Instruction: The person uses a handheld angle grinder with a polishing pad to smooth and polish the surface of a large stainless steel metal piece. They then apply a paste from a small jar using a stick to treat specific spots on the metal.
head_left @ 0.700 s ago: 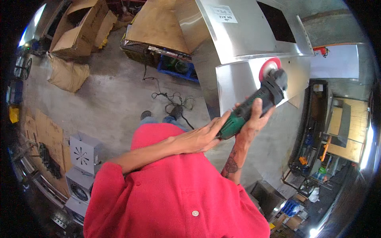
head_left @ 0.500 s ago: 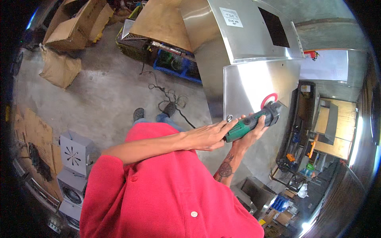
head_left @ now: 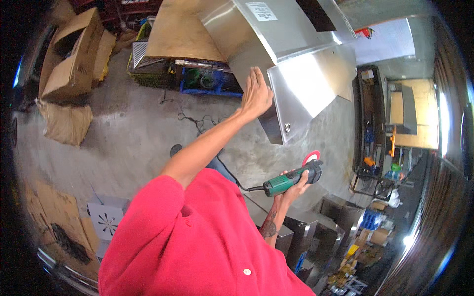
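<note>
Presently holding power tool [head_left: 291, 179] clear of metal housing [head_left: 286, 47]

Right hand [head_left: 297, 186] is gripping the green-and-black tool lower in view than the housing, red disc [head_left: 310, 156] sitting apart from it. Left hand [head_left: 256, 96] is showing straight, unclosed fingers by the housing's edge; can't tell if touching. White label [head_left: 261, 11] is sitting on the upper panel, showing dark print, mostly too small to read.

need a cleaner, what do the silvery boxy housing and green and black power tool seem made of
Silvery boxy housing: likely sheet metal, shiny, by its glare and crisp edges; alloy unclear. Green and black power tool: probably moulded plastic casing, matte, by its solid colours.
</note>
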A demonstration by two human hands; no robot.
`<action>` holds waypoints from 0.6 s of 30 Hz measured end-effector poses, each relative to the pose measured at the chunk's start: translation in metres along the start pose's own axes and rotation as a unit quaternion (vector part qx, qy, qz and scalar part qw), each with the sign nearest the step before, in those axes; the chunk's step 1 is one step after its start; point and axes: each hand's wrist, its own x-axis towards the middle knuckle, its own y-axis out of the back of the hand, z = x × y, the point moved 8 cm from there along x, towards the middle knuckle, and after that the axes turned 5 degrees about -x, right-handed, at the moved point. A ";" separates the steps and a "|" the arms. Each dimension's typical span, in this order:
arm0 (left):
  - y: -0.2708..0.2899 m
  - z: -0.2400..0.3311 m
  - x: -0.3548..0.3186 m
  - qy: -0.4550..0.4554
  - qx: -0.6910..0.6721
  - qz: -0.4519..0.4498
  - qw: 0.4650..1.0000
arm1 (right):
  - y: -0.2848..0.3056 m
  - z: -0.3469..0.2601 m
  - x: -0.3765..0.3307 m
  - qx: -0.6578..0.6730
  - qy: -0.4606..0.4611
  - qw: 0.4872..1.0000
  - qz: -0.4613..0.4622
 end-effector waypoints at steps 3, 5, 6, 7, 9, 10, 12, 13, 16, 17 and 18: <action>-0.032 0.008 0.030 0.071 0.016 -0.037 0.997 | 0.018 0.001 -0.009 0.015 -0.001 0.999 0.036; -0.046 0.037 0.034 0.030 0.016 0.040 0.999 | 0.027 -0.001 -0.004 0.015 0.008 0.999 0.044; -0.053 0.040 0.021 0.018 0.022 0.067 0.997 | 0.040 0.003 -0.004 0.006 0.004 0.999 0.047; -0.045 0.063 0.003 -0.063 0.057 0.092 0.992 | 0.052 0.003 0.000 -0.001 0.006 0.999 0.050; -0.038 0.050 -0.018 -0.055 0.012 0.085 0.995 | 0.066 0.002 0.008 -0.003 -0.008 0.998 0.067; -0.034 0.039 -0.021 -0.055 -0.008 0.086 0.995 | 0.067 0.001 0.014 0.001 -0.015 0.997 0.070; -0.033 -0.019 -0.025 0.137 -0.030 0.155 0.978 | 0.067 0.005 0.033 0.011 -0.013 0.998 0.057; -0.045 -0.033 -0.029 0.170 -0.108 0.126 0.971 | 0.077 0.007 0.046 0.011 -0.008 0.998 0.063; -0.053 -0.048 -0.047 0.192 -0.180 0.032 0.964 | 0.081 0.003 0.071 0.011 -0.024 0.998 0.062; -0.056 -0.055 -0.053 0.185 -0.170 0.028 0.968 | 0.079 0.001 0.078 0.011 -0.034 0.998 0.061; -0.061 -0.054 -0.057 0.190 -0.185 0.029 0.964 | 0.077 0.004 0.090 0.020 -0.035 0.998 0.050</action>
